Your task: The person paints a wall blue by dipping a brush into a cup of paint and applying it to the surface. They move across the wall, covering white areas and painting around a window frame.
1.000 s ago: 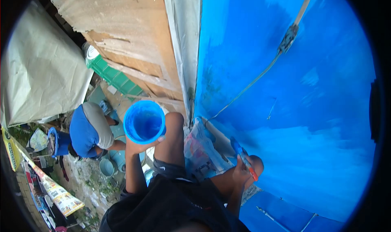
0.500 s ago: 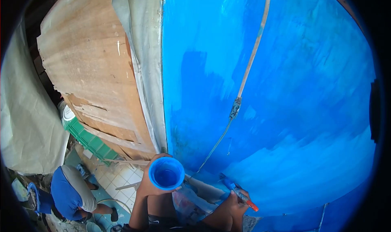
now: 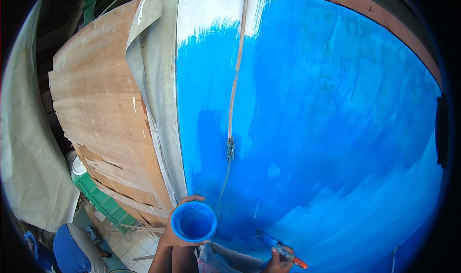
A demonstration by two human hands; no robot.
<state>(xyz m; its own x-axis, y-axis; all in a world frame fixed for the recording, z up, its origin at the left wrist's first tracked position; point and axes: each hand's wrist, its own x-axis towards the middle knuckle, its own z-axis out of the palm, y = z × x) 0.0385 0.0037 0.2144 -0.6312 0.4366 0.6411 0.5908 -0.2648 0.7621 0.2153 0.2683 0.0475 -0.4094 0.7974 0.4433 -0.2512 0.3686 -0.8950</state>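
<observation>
My left hand (image 3: pixel 169 232) is wrapped around a plastic cup (image 3: pixel 174 221) with blue paint (image 3: pixel 196 225) inside and blue smears round its rim. Lower right, my right hand (image 3: pixel 279 261) grips a paintbrush (image 3: pixel 284 254) with a red-orange handle end. The brush's bristles, coated in blue, lie at the lower part of the blue wall (image 3: pixel 312 129). Darker and lighter blue strokes cover most of that wall, while a white patch (image 3: pixel 209 6) shows at its top left.
A cord with a taped joint (image 3: pixel 230 149) hangs down the wall. To the left stand a worn plywood panel (image 3: pixel 103 81), a loose grey sheet (image 3: pixel 153 38) and a green crate (image 3: pixel 105 201). Another person (image 3: pixel 72 249) in blue bends over at the lower left.
The view has tilted upward and turned right, bringing the white patch and the wall's top edge into sight. Both hands still hold the cup and paintbrush, with the brush slightly lower in view.
</observation>
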